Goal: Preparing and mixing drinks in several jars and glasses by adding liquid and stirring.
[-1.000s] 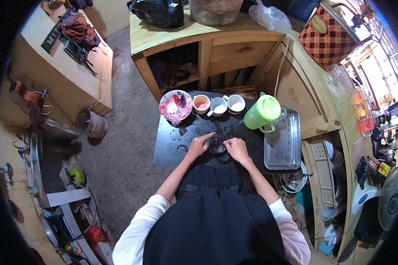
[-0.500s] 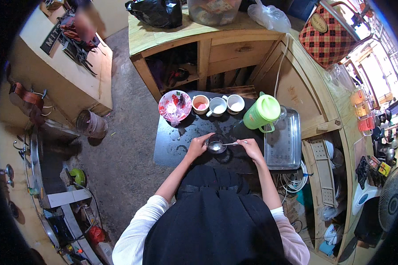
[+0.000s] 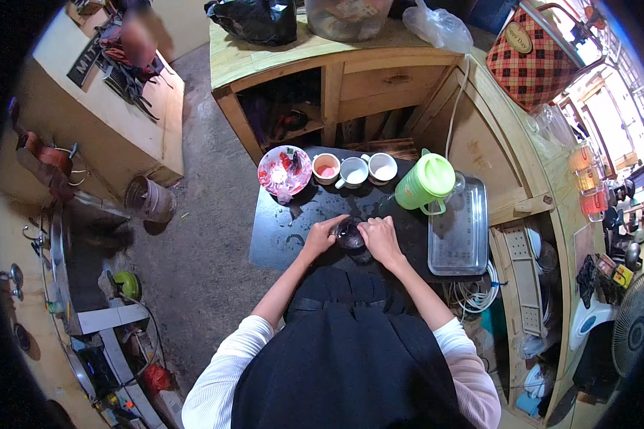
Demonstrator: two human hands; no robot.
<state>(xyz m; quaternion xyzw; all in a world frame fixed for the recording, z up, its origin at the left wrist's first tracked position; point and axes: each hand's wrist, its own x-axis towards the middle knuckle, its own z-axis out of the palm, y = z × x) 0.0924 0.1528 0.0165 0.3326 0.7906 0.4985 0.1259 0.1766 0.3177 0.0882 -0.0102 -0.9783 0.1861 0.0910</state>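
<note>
At the near edge of the dark table (image 3: 279, 230), my left hand (image 3: 323, 234) is wrapped round the side of a dark, see-through glass (image 3: 350, 234). My right hand (image 3: 381, 237) is closed at the glass's right rim, on the spoon; the spoon's bowl and most of its handle are hidden by the fingers and the glass. Beyond my hands stand three light-coloured mugs (image 3: 353, 172) in a row, the left one with something pinkish inside. Left of them is a pink and white bowl (image 3: 285, 171) with red bits and wrappers. A green lidded pitcher (image 3: 425, 183) stands to the right.
A metal tray (image 3: 458, 232) lies along the table's right side. Wooden cabinets (image 3: 386, 87) curve round behind and to the right, with bags and a plaid container (image 3: 533, 61) on top. Coiled white cable (image 3: 479, 293) hangs below the tray. A bucket (image 3: 150, 200) stands on the floor at left.
My right hand has moved left to the glass's rim, and the spoon that lay across the glass top is now mostly out of sight. My left hand keeps its hold.
</note>
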